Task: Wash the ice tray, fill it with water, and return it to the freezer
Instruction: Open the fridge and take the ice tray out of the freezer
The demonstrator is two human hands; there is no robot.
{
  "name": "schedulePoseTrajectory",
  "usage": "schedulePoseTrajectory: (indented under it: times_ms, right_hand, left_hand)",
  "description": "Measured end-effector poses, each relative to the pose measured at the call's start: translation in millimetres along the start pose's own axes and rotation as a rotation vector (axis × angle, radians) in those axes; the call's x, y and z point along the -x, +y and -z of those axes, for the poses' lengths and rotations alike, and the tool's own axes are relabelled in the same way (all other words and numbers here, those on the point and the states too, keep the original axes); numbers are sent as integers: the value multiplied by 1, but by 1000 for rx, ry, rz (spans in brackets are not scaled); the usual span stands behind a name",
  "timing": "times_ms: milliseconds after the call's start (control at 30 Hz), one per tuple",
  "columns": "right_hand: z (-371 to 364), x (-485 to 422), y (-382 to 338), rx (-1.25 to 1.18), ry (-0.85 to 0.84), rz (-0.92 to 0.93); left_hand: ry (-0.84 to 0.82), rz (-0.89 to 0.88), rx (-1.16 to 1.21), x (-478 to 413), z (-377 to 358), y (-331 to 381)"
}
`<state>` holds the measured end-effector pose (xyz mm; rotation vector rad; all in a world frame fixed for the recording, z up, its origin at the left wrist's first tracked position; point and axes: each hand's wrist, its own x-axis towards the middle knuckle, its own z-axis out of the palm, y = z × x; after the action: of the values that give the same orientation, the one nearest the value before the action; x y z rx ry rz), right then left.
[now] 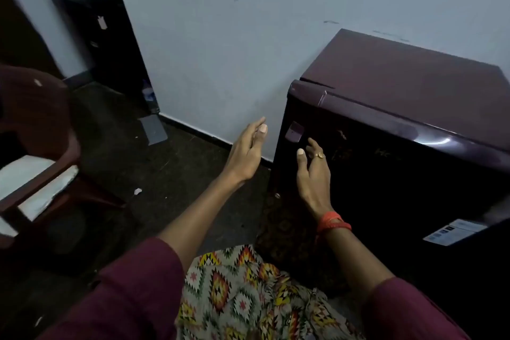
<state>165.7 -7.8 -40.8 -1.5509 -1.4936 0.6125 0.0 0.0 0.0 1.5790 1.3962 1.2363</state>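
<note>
Two empty hands stretched toward the closed, glossy dark-purple compact fridge (400, 107): the left hand (247, 152) spread beside its door edge, the right hand (313, 174) loose-fingered near the door front. No ice tray showed, presumably shut inside; the rigid door likely needed a firm pull at that near edge.

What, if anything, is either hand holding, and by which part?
Nothing. The left hand and right hand are both open and empty, near the fridge.
</note>
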Motion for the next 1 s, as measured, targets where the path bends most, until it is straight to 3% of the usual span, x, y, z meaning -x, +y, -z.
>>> schedulePoseTrajectory:
  times_ms: [200, 433, 600, 1000]
  right_hand:
    - [-5, -31, 15, -81, 8, -160]
    - [-14, -49, 13, -138, -46, -173]
    - [-28, -47, 6, -283, -16, -335]
    - [-62, -44, -21, -207, 237, -449]
  left_hand:
    - [-59, 16, 32, -70, -25, 13]
    - [-43, -27, 49, -112, -39, 16]
    - [-67, -35, 85, -129, -33, 9]
    - [-300, -86, 145, -146, -7, -18]
